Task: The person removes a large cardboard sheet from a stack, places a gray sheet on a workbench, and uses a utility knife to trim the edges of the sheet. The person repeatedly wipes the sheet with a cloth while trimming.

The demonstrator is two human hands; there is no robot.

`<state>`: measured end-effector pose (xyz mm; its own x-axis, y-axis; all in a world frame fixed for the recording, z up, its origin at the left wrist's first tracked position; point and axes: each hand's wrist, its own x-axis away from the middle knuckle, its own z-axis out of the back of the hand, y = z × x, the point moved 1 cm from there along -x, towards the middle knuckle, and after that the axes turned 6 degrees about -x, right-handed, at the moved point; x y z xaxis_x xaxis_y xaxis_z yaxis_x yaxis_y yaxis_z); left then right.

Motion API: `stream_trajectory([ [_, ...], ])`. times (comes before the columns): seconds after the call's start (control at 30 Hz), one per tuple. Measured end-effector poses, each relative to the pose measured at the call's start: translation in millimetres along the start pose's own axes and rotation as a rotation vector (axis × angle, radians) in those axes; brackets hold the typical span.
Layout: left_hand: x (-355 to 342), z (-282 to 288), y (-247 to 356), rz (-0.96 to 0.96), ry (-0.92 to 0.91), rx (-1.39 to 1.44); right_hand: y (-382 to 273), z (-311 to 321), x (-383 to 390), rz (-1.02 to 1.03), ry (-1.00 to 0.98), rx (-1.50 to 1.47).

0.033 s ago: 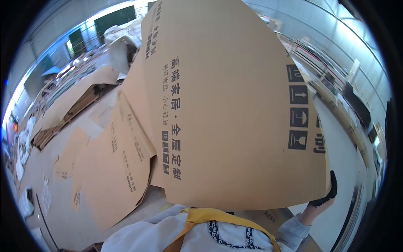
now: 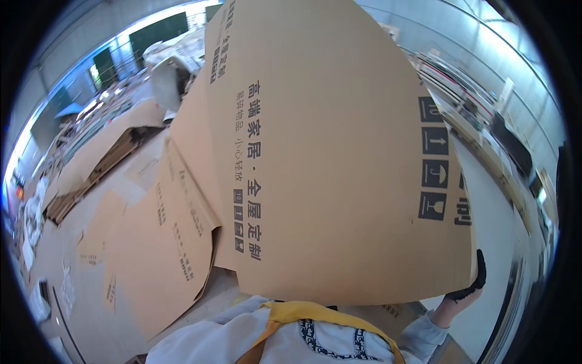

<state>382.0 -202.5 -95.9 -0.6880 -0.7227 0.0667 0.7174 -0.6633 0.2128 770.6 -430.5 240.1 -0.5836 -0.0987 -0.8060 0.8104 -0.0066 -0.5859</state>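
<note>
Head view: The step in hand appears to be holding and positioning a large cardboard sheet [image 2: 339, 170]. The sheet fills the centre of the frame, from the upper edge down to just above the wearer's yellow strap [image 2: 327, 309]. The black-gloved right hand [image 2: 470, 287], at the lower right, is closed around the sheet's lower right corner. The left hand is out of sight; its grip cannot be told. Whether the sheet's far end rests on a support also cannot be told.

Loose cardboard pieces [image 2: 145, 255] lie on the floor [image 2: 215, 288] at the lower left. A cardboard stack [image 2: 100, 155] occupies the left of the frame, and long boards [image 2: 485, 161] the right.

As a judgement, the next move calls for a firm corner hold, support at the opposite edge, and a level, unhurried shift, since the broad panel may flex and blocks the forward view.
</note>
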Motion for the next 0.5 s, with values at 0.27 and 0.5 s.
stream_trajectory([
  [0.27, -76, 37, 27, -0.467, 0.118, -0.066, 52, 109, 90, -0.319, 0.469, -0.766],
  [0.5, -76, 66, -19, -0.804, 0.165, -0.013, -46, 135, 207, -0.518, 0.718, -0.64],
])
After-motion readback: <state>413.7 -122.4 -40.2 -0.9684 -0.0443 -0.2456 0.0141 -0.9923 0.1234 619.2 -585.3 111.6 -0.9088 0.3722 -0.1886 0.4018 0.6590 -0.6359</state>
